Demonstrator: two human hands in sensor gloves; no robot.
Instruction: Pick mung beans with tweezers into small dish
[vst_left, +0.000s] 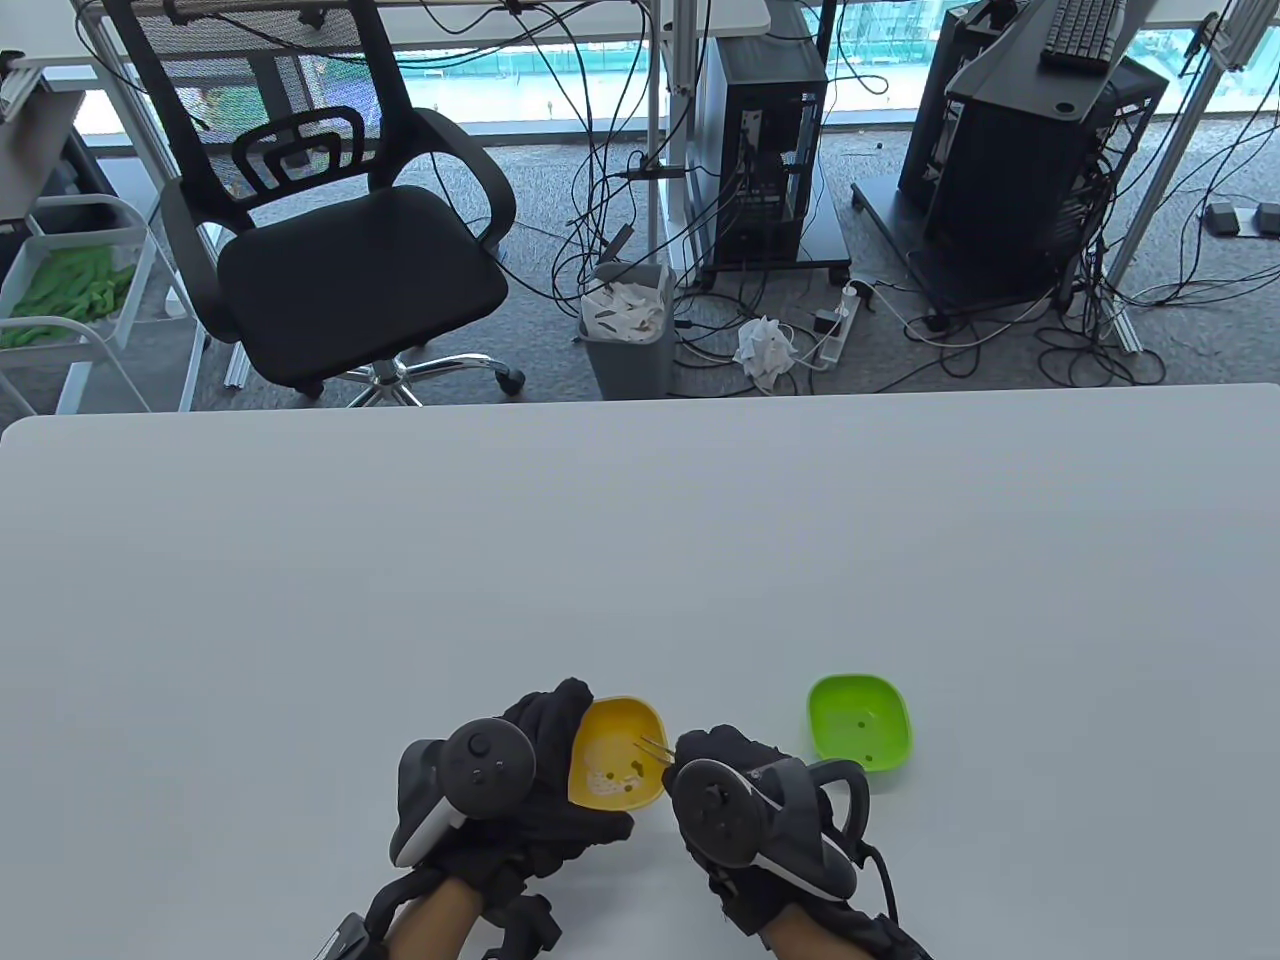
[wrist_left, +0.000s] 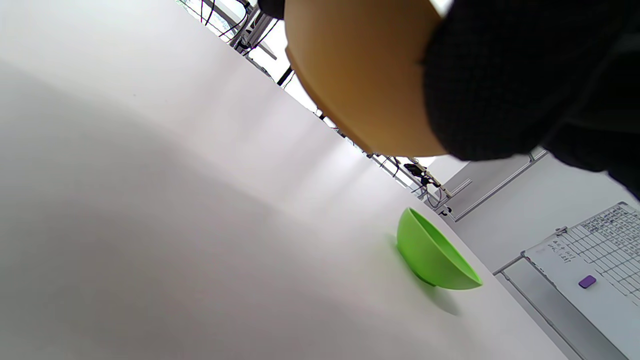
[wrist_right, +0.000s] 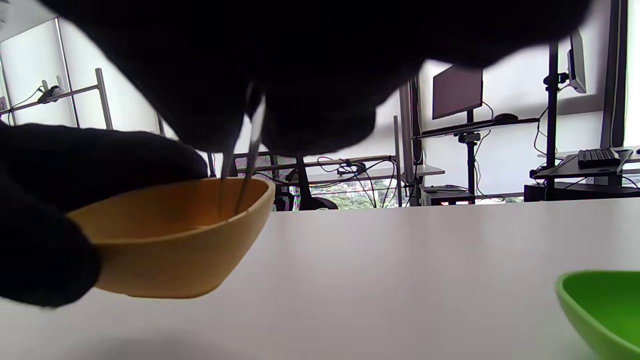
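My left hand (vst_left: 530, 770) grips the yellow dish (vst_left: 622, 735) by its left side and holds it tilted, lifted off the table; it also shows in the left wrist view (wrist_left: 365, 85) and the right wrist view (wrist_right: 175, 245). Several mung beans (vst_left: 625, 780) lie in its bottom. My right hand (vst_left: 720, 770) pinches metal tweezers (vst_left: 655, 747), their tips reaching down into the yellow dish (wrist_right: 240, 195). The green dish (vst_left: 860, 722) stands on the table to the right, with a few beans inside (vst_left: 862, 720). It also shows in the left wrist view (wrist_left: 432, 255) and the right wrist view (wrist_right: 600, 305).
The white table (vst_left: 640, 560) stretches wide beyond the dishes. An office chair (vst_left: 340, 230), a waste bin (vst_left: 628, 330) and computer towers (vst_left: 770, 140) stand on the floor past the far edge.
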